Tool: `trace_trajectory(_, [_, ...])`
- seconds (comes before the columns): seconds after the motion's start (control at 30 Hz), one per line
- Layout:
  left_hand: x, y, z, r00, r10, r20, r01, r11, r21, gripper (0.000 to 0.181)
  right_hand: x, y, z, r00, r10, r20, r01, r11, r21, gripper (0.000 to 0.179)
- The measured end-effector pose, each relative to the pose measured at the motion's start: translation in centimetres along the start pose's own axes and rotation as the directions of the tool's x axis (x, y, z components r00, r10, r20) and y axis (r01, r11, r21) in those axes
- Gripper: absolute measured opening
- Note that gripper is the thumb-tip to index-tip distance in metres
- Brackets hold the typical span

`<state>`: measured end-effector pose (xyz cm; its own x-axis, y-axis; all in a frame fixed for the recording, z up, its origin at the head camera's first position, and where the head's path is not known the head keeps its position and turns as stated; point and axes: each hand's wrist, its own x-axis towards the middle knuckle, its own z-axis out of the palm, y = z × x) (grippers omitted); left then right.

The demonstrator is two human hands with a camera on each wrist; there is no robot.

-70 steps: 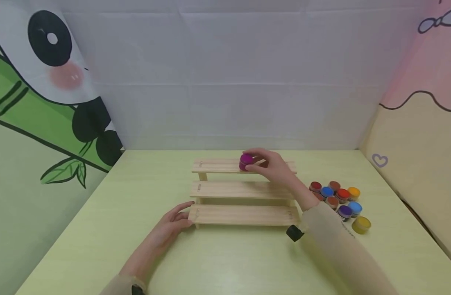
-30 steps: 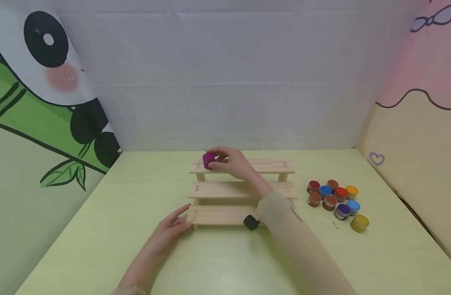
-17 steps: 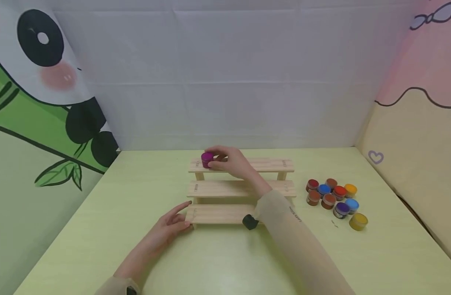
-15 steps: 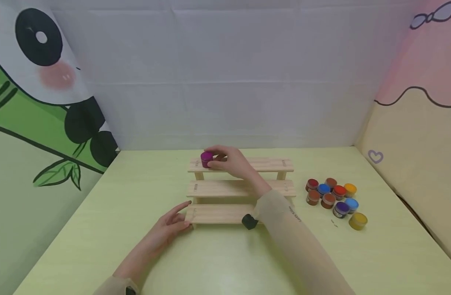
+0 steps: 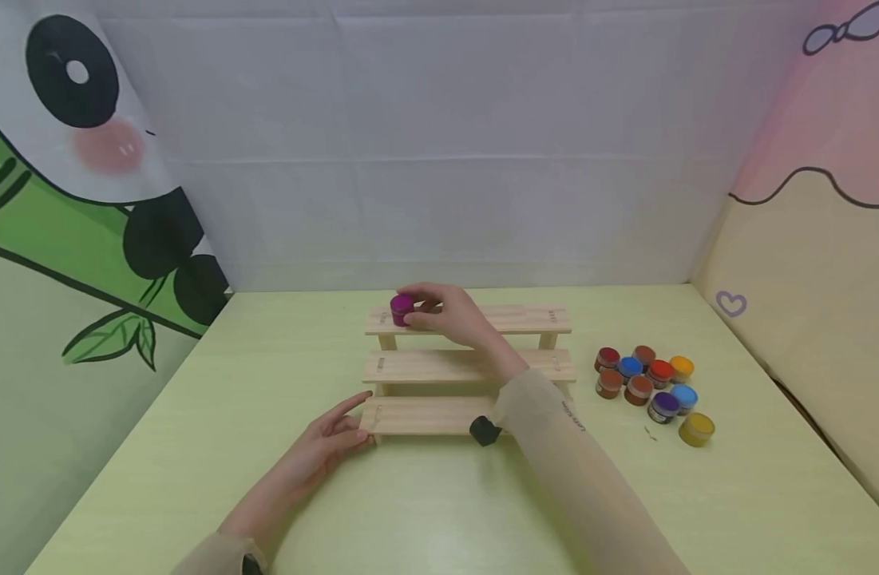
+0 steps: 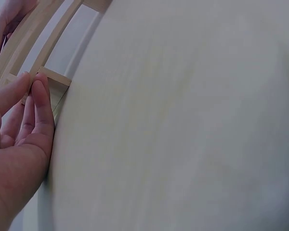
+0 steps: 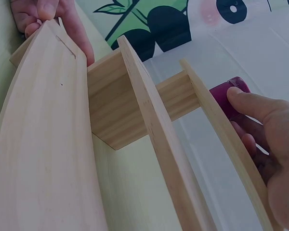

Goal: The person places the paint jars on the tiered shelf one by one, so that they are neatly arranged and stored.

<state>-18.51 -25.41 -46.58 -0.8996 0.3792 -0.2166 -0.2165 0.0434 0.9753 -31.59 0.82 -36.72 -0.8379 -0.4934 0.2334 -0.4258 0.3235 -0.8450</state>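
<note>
A three-step wooden rack (image 5: 453, 366) stands on the table. On its top step, near the left end, sits a small purple paint jar (image 5: 401, 310). My right hand (image 5: 449, 315) holds that jar between thumb and fingers; the right wrist view also has the purple jar (image 7: 229, 94) at the thumb tip. My left hand (image 5: 331, 439) grips the left end of the lowest step. In the left wrist view, the thumb and fingers of this left hand (image 6: 24, 139) pinch the board's end. The right forearm hides part of the lower two steps.
Several paint jars stand grouped right of the rack, among them a dark purple jar (image 5: 663, 407), a red jar (image 5: 659, 373) and a yellow jar (image 5: 696, 430). A white sheet (image 5: 439, 160) hangs behind the table, with printed panels at both sides.
My right hand has carried the purple jar leftward along the top step to its left end, then stayed nearly still there. The left hand keeps its place at the lowest step.
</note>
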Motion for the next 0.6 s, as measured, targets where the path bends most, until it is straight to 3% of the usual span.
trace_trajectory(0.27, [-0.13, 0.24, 0.14, 1.0, -0.023, -0.006, 0.023, 0.999, -0.025, 0.076, 0.07, 0.05, 0.0, 1.0, -0.002, 0.002, 0.002, 1.0, -0.005, 0.045])
trace_trajectory(0.6, [0.12, 0.38, -0.21, 0.999, -0.004, 0.048, 0.003, 1.0, 0.024, 0.075, 0.19, 0.4, -0.02, 1.0, -0.018, -0.004, 0.018, 0.999, -0.042, 0.043])
